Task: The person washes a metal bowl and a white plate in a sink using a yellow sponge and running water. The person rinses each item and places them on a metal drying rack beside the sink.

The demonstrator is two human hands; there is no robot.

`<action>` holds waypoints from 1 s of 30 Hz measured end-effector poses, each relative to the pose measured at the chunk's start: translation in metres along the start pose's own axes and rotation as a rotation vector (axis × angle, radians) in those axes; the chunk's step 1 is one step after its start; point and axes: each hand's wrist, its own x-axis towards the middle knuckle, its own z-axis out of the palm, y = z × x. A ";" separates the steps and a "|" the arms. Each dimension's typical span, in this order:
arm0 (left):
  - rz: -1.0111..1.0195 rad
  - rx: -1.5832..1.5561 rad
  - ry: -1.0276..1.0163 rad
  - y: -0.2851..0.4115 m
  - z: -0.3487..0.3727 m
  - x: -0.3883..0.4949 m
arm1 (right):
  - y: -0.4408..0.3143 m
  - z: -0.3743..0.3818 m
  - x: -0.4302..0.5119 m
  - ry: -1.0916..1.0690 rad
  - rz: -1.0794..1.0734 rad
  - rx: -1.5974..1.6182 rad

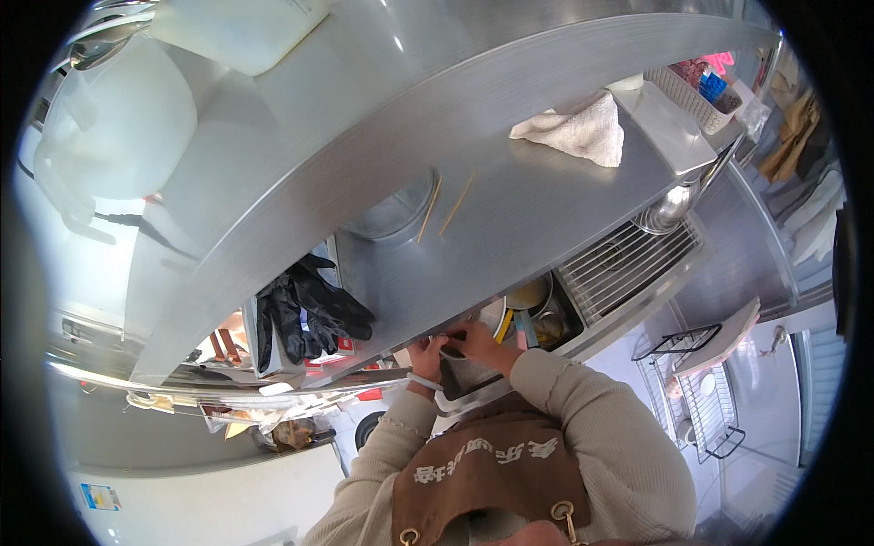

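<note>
My left hand (427,357), with a pale band at the wrist, is over the near left end of a steel sink (471,375). Close against it, my right hand (480,345) has its fingers curled. The fingertips of both meet at a small round metallic thing (452,353); whether they grip it is hidden. Just beyond my right hand, a light-rimmed round vessel (493,315) is partly covered. Beside it are a yellow strip-like handle (505,326), a pink-and-blue one (523,331) and a pot with yellowish contents (529,295).
A steel counter (403,280) runs beyond the sink, bearing two thin sticks (440,211), a round clear lid or dish (392,208) and a cloth (580,130). Black gloves (307,310) hang at left. A slatted drain rack (625,269) adjoins the sink. A raised steel shelf (328,123) overhangs the counter.
</note>
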 end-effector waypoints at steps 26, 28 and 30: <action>-0.070 0.068 0.020 0.005 0.011 -0.002 | 0.030 -0.002 0.005 0.139 -0.025 -0.595; -0.131 0.017 -0.021 0.004 0.009 -0.004 | 0.032 -0.007 0.006 0.212 -0.068 -0.440; -0.145 0.024 0.018 0.004 0.008 -0.005 | 0.032 -0.004 0.005 0.062 -0.083 -0.236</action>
